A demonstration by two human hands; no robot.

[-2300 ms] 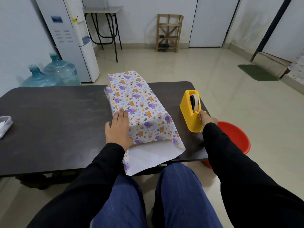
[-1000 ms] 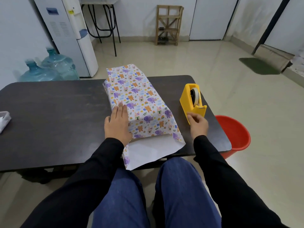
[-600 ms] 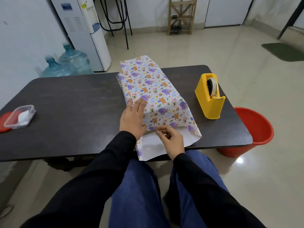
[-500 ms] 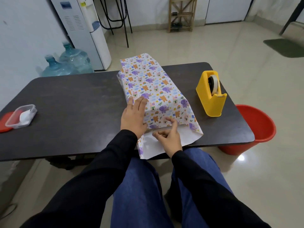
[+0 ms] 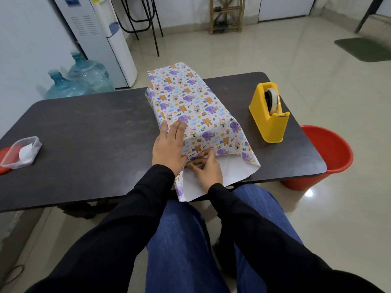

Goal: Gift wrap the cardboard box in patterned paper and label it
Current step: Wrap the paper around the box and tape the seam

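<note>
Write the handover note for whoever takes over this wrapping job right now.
Left hand: flat on the patterned paper, pressing it down.
Right hand: fingers curled at the paper's near seam; whether they pinch it is unclear.
Paper lies draped over the hidden box on the table, yellow tape dispenser to its right.
Done: paper folded over the top.
Left: tape seam, close the open near end, label.

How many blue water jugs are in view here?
2. The nearer water jug shows beyond the far edge of the table, at the left; the second water jug is just right of it, beside the white water dispenser. Others could be hidden behind the table.
</note>
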